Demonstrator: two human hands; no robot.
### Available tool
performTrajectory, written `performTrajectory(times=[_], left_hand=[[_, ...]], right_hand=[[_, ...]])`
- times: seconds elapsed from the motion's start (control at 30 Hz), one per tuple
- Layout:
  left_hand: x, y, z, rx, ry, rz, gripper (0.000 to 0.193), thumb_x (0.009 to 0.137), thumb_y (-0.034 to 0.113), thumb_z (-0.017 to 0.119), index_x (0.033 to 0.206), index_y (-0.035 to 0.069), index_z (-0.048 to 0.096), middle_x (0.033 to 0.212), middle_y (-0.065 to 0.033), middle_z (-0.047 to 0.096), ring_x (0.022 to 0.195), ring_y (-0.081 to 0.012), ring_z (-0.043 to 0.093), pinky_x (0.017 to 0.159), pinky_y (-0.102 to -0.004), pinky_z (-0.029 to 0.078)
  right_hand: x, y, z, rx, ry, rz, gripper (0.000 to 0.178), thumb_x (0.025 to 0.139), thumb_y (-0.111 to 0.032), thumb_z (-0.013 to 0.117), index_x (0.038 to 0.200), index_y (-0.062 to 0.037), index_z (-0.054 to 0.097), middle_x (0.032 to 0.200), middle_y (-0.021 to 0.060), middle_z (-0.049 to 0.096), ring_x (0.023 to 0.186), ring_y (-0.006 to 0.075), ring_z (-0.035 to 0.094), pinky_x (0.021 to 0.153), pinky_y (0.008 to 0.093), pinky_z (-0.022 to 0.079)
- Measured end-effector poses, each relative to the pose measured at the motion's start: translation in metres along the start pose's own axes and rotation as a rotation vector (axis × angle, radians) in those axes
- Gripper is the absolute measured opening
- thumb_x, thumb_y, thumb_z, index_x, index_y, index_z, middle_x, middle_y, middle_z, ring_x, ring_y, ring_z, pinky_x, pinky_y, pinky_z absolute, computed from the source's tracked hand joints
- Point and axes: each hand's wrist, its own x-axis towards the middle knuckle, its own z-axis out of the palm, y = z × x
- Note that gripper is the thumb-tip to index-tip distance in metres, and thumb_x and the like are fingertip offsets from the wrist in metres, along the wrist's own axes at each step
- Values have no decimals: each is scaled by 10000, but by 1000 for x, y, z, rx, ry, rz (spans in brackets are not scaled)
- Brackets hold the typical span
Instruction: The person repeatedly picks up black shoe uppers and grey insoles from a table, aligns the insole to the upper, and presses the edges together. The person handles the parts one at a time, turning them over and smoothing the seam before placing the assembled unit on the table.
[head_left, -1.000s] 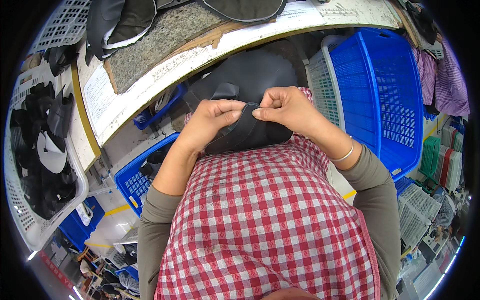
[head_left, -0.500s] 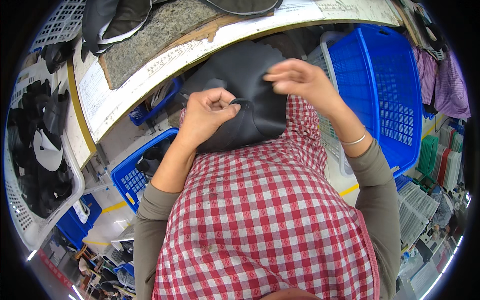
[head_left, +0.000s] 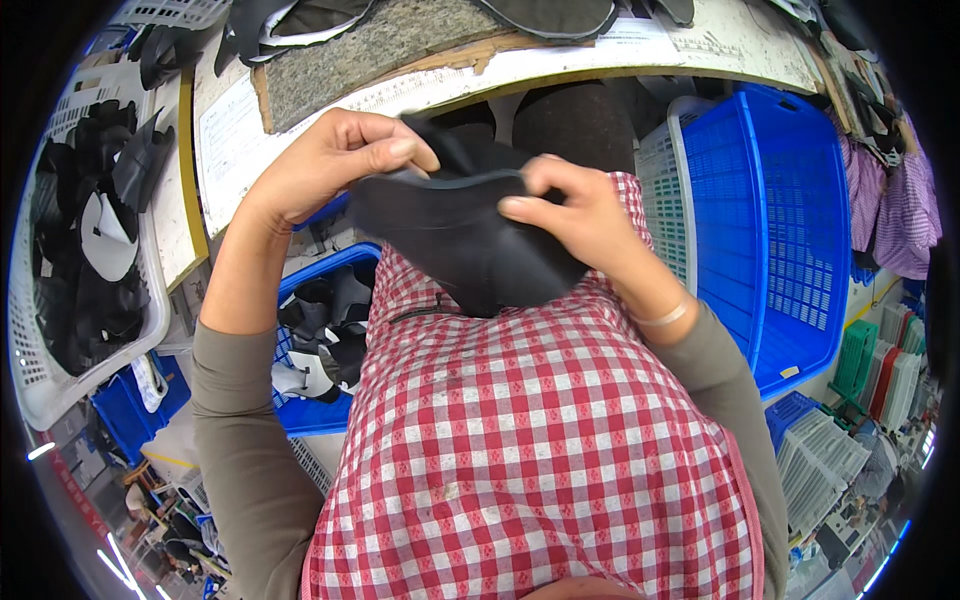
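A black leather shoe upper (head_left: pixel 470 240) is stretched between my two hands over my lap, its top edge blurred by movement. My left hand (head_left: pixel 340 165) pinches its upper left edge between thumb and fingers. At the other end of that edge, my right hand (head_left: pixel 572 205) grips the leather with its thumb on the near side. The lower part hangs down against the red checked apron (head_left: pixel 520 400). A thin dark strip or cord (head_left: pixel 425 312) lies on the apron below it.
Ahead stands a worktable (head_left: pixel 230 190) with a grey stone slab (head_left: pixel 365 55) and black pieces. A blue basket (head_left: pixel 305 425) of black and white pieces is at my left, beyond it a white basket (head_left: pixel 150 300) of black pieces. Nested blue baskets (head_left: pixel 765 230) stand at my right.
The shoe upper has been lifted off my lap and turned. My left hand has moved up and left; my right hand, free before, has come down and taken hold of its edge.
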Motion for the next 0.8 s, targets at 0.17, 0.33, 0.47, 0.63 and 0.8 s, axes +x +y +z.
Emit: performTrajectory(times=[0.17,0.33,0.47,0.63,0.8], left_hand=[[18,20,20,36,-237,151,350,883,257,828,1102,-11,772,868,-70,764,826,-121,725,783,-229,557],[45,38,33,298,-349,193,250,943,147,761,1130,-19,758,929,-48,765,860,-80,687,817,-237,537],[45,25,39,58,-150,138,179,990,88,678,1106,-15,766,925,-54,772,819,-100,716,780,-243,573],[30,6,40,10,-30,125,171,991,64,662,1093,-23,768,941,-67,771,840,-108,723,791,-239,569],[21,6,35,39,-43,162,181,985,86,677,1097,-23,768,934,-65,767,858,-130,728,813,-252,564]], right_hand=[[-46,-18,-51,-61,-119,-122,203,852,-119,847,838,-27,667,871,25,631,873,138,602,803,285,475],[-33,-29,-63,-84,-267,-9,250,891,-202,829,1011,-29,695,925,37,681,865,129,598,796,293,482],[-8,-10,-51,63,-256,93,366,889,-280,845,1092,-3,717,867,25,657,772,101,575,694,297,465],[7,8,-49,74,-322,133,314,880,-293,854,1007,-12,793,854,16,659,755,106,578,673,287,457],[20,2,-51,85,-459,127,318,882,-324,851,1001,-33,804,850,34,658,782,122,603,681,294,462]])
